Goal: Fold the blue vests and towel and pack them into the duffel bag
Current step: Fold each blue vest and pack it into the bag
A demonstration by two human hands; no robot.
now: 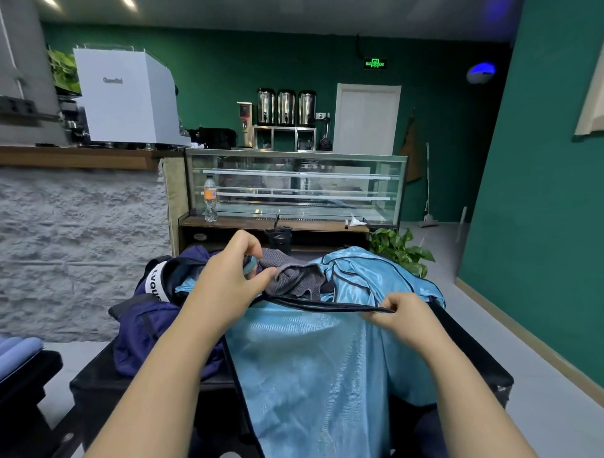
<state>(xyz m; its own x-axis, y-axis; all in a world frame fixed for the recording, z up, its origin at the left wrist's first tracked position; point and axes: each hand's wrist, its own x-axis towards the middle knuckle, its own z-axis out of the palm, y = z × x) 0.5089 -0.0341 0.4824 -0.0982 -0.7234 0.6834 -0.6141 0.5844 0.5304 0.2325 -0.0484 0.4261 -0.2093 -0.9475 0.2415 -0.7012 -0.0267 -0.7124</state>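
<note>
Green-walled café, black table (483, 369). Shiny light-blue mesh vest (313, 369) over near edge. My left hand (228, 278) and right hand (400, 313) pinch dark-trimmed hem; keep hem taut, corners matched, then fold.

I see glossy, satiny cloth on the blue vest (313, 359), a matt ribbed grey towel (291, 273), and rough stone facing (75, 248) at left.

**Dim room, wide-angle bend**

Light comes from ceiling strips (129, 3) at the top left; the far corner lies in shadow. A blue lamp (483, 70) and green exit sign (375, 63) glow. The satin blue vest (369, 278) shines. Walls bow at the edges; the whole frame is slightly soft.
</note>
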